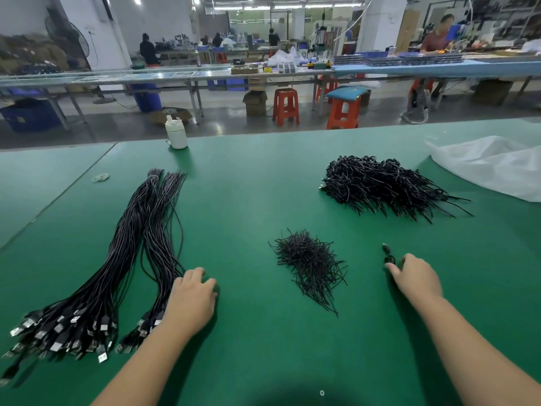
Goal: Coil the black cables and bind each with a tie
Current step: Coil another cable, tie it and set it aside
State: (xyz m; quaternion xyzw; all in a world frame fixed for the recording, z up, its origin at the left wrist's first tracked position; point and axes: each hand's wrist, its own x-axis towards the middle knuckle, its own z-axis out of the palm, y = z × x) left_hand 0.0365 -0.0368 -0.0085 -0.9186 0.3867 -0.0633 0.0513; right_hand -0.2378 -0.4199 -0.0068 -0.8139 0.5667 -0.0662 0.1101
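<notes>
— What's on the green surface (pixel 248 183) from the head view?

— Two long bundles of straight black cables (pixel 140 244) lie on the left, running away from the person, their metal plug ends fanned out at the near edge. In the middle sits a small loose heap of black ties (pixel 310 265). Farther back on the right is a pile of coiled cables (pixel 380 186), and beyond it a crumpled clear plastic bag (pixel 491 165).

— And the hands?

— The left hand (pixel 191 300) rests palm down just beside the right-hand cable bundle, fingers curled loosely, touching or nearly touching the nearest strands; I can't tell whether it grips any. The right hand (pixel 417 278) is to the right of the tie heap, its fingers pinched on one small coiled cable (pixel 388 254), whose plug end points away from the person.

— Anything else on there?

— A white bottle (pixel 176 133) stands at the far edge, and a few pale rubber bands (pixel 101 177) lie near the far left. Behind it are orange stools (pixel 285 105) and other workers at long benches.
</notes>
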